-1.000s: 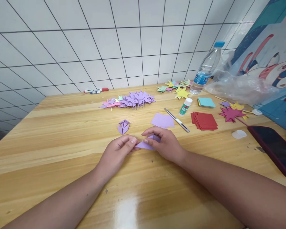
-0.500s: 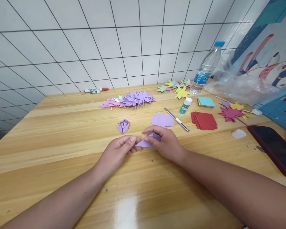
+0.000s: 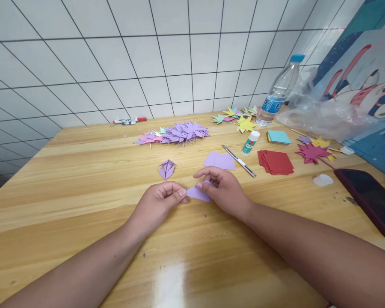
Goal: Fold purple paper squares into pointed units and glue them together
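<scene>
A small folded piece of purple paper (image 3: 199,194) is held between my two hands, low over the wooden table. My left hand (image 3: 165,199) pinches its left tip between thumb and fingers. At the other end my right hand (image 3: 226,190) grips the paper with the thumb on the near side, and the fingers hide part of it. Just beyond my left hand lies a folded purple paper piece (image 3: 166,169). Purple paper sheets (image 3: 220,161) lie behind my right hand, beside a utility knife (image 3: 239,161).
At the back lie purple folded paper leaves (image 3: 186,131) and markers (image 3: 130,121). A glue stick (image 3: 250,143), red paper squares (image 3: 276,162), blue paper squares (image 3: 278,137), a water bottle (image 3: 280,92), a clear cap (image 3: 322,180) and a phone (image 3: 365,201) stand or lie to the right.
The paper has turned slightly, and its left tip now shows in my left hand's pinch. My left fingers have drawn closer together around that tip.
</scene>
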Motion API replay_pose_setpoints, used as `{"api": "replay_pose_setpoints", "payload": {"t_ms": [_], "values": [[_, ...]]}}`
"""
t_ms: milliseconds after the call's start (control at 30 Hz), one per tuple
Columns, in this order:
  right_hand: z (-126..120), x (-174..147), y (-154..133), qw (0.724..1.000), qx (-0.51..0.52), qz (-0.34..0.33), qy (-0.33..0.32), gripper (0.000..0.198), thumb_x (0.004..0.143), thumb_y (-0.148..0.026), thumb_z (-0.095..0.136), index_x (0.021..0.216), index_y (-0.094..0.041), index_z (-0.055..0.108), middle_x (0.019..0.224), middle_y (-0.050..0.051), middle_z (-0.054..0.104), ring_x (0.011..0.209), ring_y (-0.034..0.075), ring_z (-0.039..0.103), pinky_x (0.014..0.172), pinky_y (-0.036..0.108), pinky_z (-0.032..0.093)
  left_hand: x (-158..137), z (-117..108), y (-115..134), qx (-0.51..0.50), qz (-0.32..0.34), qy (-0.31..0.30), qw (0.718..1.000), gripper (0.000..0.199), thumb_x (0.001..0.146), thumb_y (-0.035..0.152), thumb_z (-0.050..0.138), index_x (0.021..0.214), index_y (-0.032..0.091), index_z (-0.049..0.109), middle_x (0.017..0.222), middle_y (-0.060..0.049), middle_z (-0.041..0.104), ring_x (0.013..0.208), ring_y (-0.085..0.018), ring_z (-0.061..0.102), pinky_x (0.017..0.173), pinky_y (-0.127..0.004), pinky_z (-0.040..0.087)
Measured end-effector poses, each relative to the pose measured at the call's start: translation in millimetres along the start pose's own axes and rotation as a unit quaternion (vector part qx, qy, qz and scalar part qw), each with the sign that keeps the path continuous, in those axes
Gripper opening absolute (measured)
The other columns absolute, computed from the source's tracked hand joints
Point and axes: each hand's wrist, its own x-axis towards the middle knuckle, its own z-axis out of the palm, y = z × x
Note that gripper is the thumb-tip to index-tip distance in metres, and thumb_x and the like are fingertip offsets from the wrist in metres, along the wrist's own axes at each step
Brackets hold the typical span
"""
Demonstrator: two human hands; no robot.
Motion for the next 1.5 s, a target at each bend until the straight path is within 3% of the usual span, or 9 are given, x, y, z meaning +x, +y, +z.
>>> {"api": "replay_pose_setpoints", "payload": {"t_ms": [233, 400, 633, 767, 900, 1000, 1133, 1300, 1500], "values": [[-3.8, 4.0, 8.1, 1.000, -0.021, -0.019, 0.013, 0.021, 0.076, -0.023, 0.058, 0.097, -0.019, 0.061, 0.067, -0.003, 0.050, 0.061, 0.010, 0.047, 0.058, 0.022, 0.038, 0.3, -1.9, -0.1, -0.084, -0.006, 0.009, 0.996, 0.035, 0.081, 0.046, 0.049, 0.087, 0.015, 0.065, 0.079, -0.008, 0.068, 0.067, -0.015, 0.059, 0.061, -0.025, 0.043], [-3.2, 2.5, 5.9, 0.998, -0.049, -0.044, 0.004, 0.020, 0.077, -0.022, 0.057, 0.097, -0.020, 0.061, 0.070, -0.002, 0.053, 0.064, 0.011, 0.049, 0.062, 0.023, 0.040, 0.5, -0.4, -0.8, -0.005, 0.003, 0.002, 1.000, 0.030, 0.077, 0.045, 0.056, 0.082, 0.017, 0.064, 0.076, -0.004, 0.067, 0.071, -0.015, 0.058, 0.065, -0.025, 0.042], [-1.4, -0.8, 3.6, 0.997, -0.052, -0.062, 0.004, 0.019, 0.078, -0.023, 0.058, 0.096, -0.021, 0.061, 0.069, -0.003, 0.054, 0.061, 0.010, 0.048, 0.058, 0.021, 0.039, 1.9, -0.3, -5.9, 0.057, 0.012, 0.022, 0.998, 0.032, 0.079, 0.046, 0.052, 0.072, 0.016, 0.059, 0.066, -0.001, 0.061, 0.058, -0.012, 0.050, 0.056, -0.023, 0.038], [-1.6, -1.3, 3.6, 0.995, -0.070, -0.066, 0.009, 0.018, 0.078, -0.022, 0.057, 0.096, -0.021, 0.061, 0.069, -0.003, 0.056, 0.060, 0.010, 0.049, 0.057, 0.021, 0.039, 1.3, 1.1, -3.4, 0.078, 0.028, 0.036, 0.996, 0.030, 0.079, 0.045, 0.053, 0.076, 0.017, 0.062, 0.072, -0.003, 0.064, 0.065, -0.014, 0.055, 0.061, -0.023, 0.041], [-1.7, -2.3, 3.5, 0.991, -0.100, -0.089, 0.006, 0.020, 0.078, -0.021, 0.057, 0.098, -0.022, 0.061, 0.072, -0.002, 0.059, 0.062, 0.011, 0.052, 0.060, 0.022, 0.040, -1.3, 5.0, 2.0, 0.054, 0.043, 0.020, 0.997, 0.029, 0.077, 0.042, 0.057, 0.093, 0.018, 0.063, 0.085, -0.004, 0.066, 0.077, -0.016, 0.059, 0.068, -0.024, 0.044], [-0.5, -4.0, 3.9, 0.988, -0.110, -0.107, -0.015, 0.021, 0.078, -0.020, 0.057, 0.098, -0.023, 0.061, 0.074, -0.002, 0.062, 0.064, 0.011, 0.053, 0.060, 0.022, 0.041, -2.0, 7.7, 1.2, 0.074, 0.048, -0.004, 0.996, 0.025, 0.077, 0.040, 0.057, 0.084, 0.018, 0.064, 0.078, -0.002, 0.066, 0.071, -0.014, 0.057, 0.064, -0.023, 0.043], [1.6, -4.6, 4.9, 0.992, -0.081, -0.091, -0.045, 0.034, 0.075, -0.027, 0.063, 0.108, -0.023, 0.055, 0.078, -0.002, 0.064, 0.061, 0.011, 0.053, 0.057, 0.022, 0.041, -1.7, 9.3, -3.9, 0.099, 0.061, 0.018, 0.993, 0.022, 0.078, 0.037, 0.056, 0.075, 0.017, 0.064, 0.069, 0.000, 0.062, 0.063, -0.012, 0.053, 0.058, -0.021, 0.040], [2.6, -2.5, 6.2, 0.993, -0.089, -0.029, -0.067, 0.016, 0.072, -0.035, 0.064, 0.073, -0.018, 0.063, 0.063, -0.002, 0.059, 0.057, 0.010, 0.049, 0.051, 0.021, 0.036, -4.3, 8.8, -7.4, 0.141, 0.093, 0.024, 0.985, 0.020, 0.079, 0.035, 0.054, 0.077, 0.017, 0.063, 0.068, 0.000, 0.061, 0.062, -0.012, 0.052, 0.057, -0.021, 0.039], [1.2, -1.5, 4.9, 0.995, -0.010, 0.000, -0.102, 0.024, 0.082, -0.034, 0.053, 0.070, -0.015, 0.064, 0.060, -0.001, 0.055, 0.057, 0.010, 0.047, 0.053, 0.021, 0.036, -6.5, 6.6, -3.4, 0.162, 0.088, 0.031, 0.982, 0.020, 0.080, 0.034, 0.053, 0.072, 0.017, 0.059, 0.062, 0.002, 0.054, 0.057, -0.011, 0.046, 0.053, -0.020, 0.035]]}}
